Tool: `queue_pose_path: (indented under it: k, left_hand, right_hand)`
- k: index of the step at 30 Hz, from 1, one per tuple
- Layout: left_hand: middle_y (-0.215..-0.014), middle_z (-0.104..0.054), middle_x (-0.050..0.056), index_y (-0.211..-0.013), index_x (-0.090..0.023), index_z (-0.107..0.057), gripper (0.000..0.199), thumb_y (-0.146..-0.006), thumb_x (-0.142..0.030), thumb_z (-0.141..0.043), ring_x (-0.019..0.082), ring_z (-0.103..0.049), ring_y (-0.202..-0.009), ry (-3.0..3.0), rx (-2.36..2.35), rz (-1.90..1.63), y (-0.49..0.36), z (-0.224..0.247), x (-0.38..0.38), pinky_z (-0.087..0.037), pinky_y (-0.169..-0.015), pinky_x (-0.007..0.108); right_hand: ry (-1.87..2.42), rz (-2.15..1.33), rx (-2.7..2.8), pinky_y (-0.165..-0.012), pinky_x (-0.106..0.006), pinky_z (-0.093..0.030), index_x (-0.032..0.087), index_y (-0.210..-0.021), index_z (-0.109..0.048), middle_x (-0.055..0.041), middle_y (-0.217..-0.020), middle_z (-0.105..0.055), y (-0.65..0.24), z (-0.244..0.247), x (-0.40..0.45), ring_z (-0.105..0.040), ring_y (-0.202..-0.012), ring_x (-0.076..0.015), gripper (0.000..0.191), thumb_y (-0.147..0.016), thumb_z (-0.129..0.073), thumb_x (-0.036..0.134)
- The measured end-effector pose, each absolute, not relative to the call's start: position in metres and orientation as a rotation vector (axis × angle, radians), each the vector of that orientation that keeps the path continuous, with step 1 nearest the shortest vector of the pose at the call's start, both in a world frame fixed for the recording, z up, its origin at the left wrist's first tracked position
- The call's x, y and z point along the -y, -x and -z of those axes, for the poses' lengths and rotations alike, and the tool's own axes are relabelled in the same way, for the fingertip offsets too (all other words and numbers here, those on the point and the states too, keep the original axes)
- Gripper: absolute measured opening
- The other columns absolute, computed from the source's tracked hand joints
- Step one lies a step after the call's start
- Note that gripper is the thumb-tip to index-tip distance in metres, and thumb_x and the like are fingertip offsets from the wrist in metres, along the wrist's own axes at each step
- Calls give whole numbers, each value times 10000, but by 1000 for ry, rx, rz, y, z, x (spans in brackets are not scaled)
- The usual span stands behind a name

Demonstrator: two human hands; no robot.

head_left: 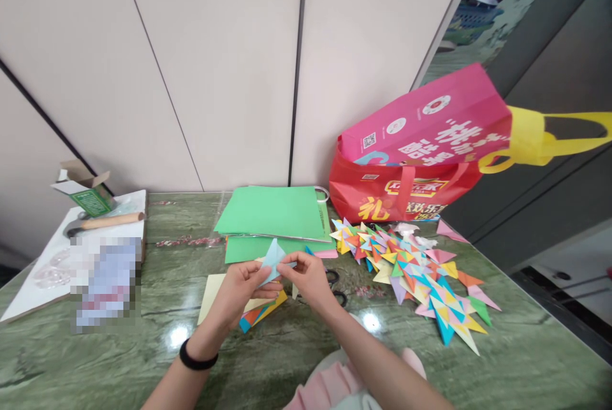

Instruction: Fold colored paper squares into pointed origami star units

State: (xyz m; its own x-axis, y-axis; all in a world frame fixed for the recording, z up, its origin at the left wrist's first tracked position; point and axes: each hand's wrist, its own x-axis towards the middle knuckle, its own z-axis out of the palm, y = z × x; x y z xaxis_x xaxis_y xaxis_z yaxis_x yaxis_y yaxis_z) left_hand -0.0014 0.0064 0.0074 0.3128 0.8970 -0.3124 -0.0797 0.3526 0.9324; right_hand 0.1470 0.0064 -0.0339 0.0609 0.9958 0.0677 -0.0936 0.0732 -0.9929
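Note:
A light blue folded piece of paper [273,256] is held up between both hands, its pointed tip upward. My left hand [246,282] grips its lower left side between thumb and fingers. With thumb and fingertips, my right hand [306,275] pinches its right side. Beneath the hands lie cream paper [209,295] and several coloured paper strips [253,317], partly covered by my left hand. Dark-handled scissors [340,298] rest just right of my right hand, their blades hidden. Behind the hands sits a stack of green paper [272,212].
Many folded colourful paper pieces [415,270] spread across the right of the green marbled table [182,378]. A red bag [368,190] holding a pink bag [430,117] stands behind them. On the left, a white board [33,289] bears a wooden-handled tool [112,221] and a green box [90,199].

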Motion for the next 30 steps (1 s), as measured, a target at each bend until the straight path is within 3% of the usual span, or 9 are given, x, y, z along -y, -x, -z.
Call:
queue_pose_path:
  k: [18,25,28,30]
  left_hand:
    - [-770,-734,101,-804,-102,-679,352,-588,-370,-752,237,-694,-707,-991,-1006,-778,0,-3,-7,-562,-678,318]
    - [-713,-734,98,-774,-99,-674,356,-557,-364,-772,240,-693,-704,-976,-1033,-800,-2,-2,-6,-558,-685,314]
    - [-686,-732,87,-756,-103,-671,330,-567,-357,-767,216,-693,-672,-960,-1039,-822,-2,-2,-6,-559,-664,290]
    - [-689,-732,85,-758,-104,-672,320,-576,-351,-762,203,-691,-655,-968,-1032,-829,-1,-2,-7,-558,-663,282]
  right_hand:
    - [1199,-1157,1066,-488,-259,-466,144,-662,-610,-32,-564,-639,-146,34,-5,-636,-543,-197,236,-613,-691,360]
    - [1180,-1173,1090,-490,-250,-459,148,-672,-591,-20,-570,-624,-147,35,-6,-616,-530,-171,240,-626,-681,365]
    - [1116,-1177,1097,-517,-240,-463,163,-752,-560,-2,-656,-624,-147,33,-5,-604,-558,-146,259,-596,-710,307]
    - [1059,-1230,1090,-543,-238,-475,184,-873,-526,11,-717,-627,-146,31,-3,-608,-595,-143,397,-547,-742,249]
